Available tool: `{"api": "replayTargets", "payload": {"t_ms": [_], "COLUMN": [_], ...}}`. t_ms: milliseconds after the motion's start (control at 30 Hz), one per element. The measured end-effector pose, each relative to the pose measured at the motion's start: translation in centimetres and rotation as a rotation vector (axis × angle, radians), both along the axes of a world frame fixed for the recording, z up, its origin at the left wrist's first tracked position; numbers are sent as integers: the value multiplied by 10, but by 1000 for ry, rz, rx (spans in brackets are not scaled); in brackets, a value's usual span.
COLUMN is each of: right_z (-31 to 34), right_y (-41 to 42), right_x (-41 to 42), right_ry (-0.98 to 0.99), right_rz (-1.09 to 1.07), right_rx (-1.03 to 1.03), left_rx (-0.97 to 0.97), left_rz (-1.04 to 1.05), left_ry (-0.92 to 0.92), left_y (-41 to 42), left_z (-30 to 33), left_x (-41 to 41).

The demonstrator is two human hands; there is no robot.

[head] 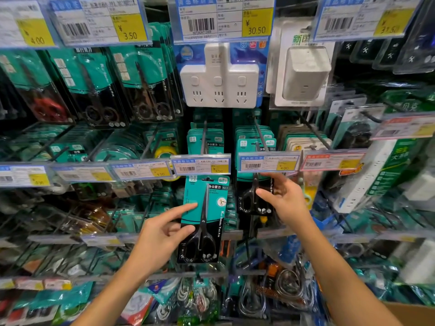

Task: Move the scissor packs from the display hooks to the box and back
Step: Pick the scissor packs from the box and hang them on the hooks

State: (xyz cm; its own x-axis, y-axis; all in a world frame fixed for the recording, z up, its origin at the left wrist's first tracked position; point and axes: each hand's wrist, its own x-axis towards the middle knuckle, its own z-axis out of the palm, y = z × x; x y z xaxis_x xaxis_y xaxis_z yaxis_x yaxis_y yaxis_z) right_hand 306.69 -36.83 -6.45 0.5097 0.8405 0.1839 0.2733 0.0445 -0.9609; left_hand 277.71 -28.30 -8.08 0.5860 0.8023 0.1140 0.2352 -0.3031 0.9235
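Note:
A teal and black scissor pack [204, 220] stands upright in front of the shelf, just below a price tag [201, 164]. My left hand [162, 234] pinches its left edge, forefinger on the front and thumb near the scissor handles. My right hand [282, 198] reaches to a second scissor pack [255, 196] hanging on the neighbouring hook, its fingers touching the pack's right side. More scissor packs [204, 140] hang further back on the hooks above. The corner of a cardboard box [409, 314] shows at the bottom right.
The display wall is crowded with hooks. White power sockets [220, 85] hang above, other scissor packs [143, 85] at the upper left, keyrings and small goods [277, 285] below. Price tag rails [141, 171] jut out toward me.

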Motion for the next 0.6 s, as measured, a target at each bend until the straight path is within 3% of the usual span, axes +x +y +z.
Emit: {"api": "replayTargets", "payload": {"t_ms": [300, 600], "right_z": [-3, -17], "right_y": [19, 11], "right_x": [2, -12], "right_ry": [18, -7], "right_rz": [-165, -24], "right_rx": [-89, -127], "left_rx": [-5, -24], "left_rz": [8, -5], "left_ry": [-1, -16], "left_y": [2, 0], "left_z": [-8, -7], "left_x": [2, 4]}}
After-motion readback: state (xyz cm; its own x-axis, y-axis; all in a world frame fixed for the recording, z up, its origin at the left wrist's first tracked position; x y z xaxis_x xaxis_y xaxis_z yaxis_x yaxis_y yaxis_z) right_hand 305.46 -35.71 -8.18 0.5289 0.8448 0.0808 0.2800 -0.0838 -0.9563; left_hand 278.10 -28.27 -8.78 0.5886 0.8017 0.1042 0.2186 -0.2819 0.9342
